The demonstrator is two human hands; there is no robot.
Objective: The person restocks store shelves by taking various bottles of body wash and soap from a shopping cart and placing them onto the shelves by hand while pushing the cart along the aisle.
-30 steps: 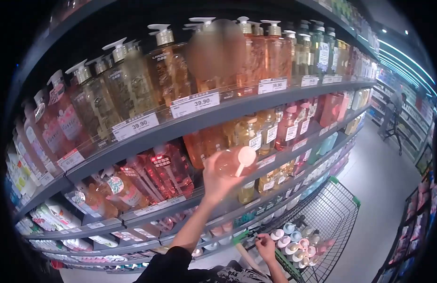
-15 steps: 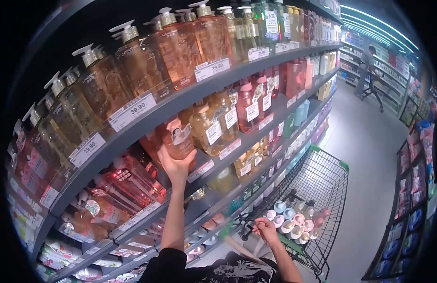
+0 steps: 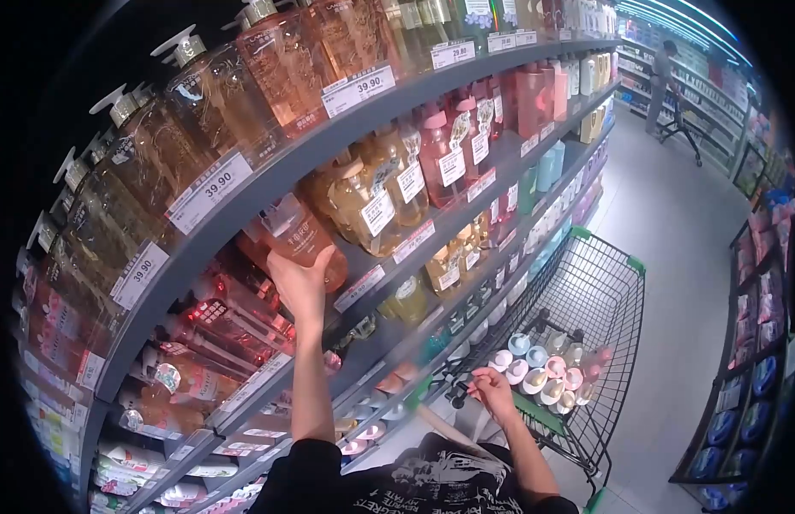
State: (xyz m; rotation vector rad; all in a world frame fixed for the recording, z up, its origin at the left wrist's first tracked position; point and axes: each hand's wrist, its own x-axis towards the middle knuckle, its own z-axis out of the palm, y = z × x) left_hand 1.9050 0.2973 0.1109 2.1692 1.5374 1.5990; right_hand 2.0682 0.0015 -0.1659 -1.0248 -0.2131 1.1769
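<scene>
My left hand (image 3: 299, 283) is wrapped round the lower part of an orange-pink bottle (image 3: 307, 236) on the middle shelf. The bottle leans, its top to the upper left under the shelf above; part of it is hidden by my fingers. Just right of it stand yellow bottles (image 3: 363, 206) with white labels. Down by the near end of a shopping cart (image 3: 620, 334), my right hand (image 3: 493, 394) hangs with loosely bent fingers, apart from one another, and nothing visible in them. Several pump-top bottles (image 3: 547, 377) are grouped inside the cart, beyond that hand.
Large pump bottles (image 3: 286, 68) line the upper shelf, above price tags (image 3: 359, 90). Red bottles (image 3: 234, 308) lie on a lower shelf at left. Across the aisle floor (image 3: 672, 231) is a display rack (image 3: 749, 368). A person (image 3: 663, 86) stands with a cart farther off.
The orange-pink bottle in my left hand has tipped, its top now leaning left. My right hand has shifted slightly, with its fingers a little looser. The view has moved a little.
</scene>
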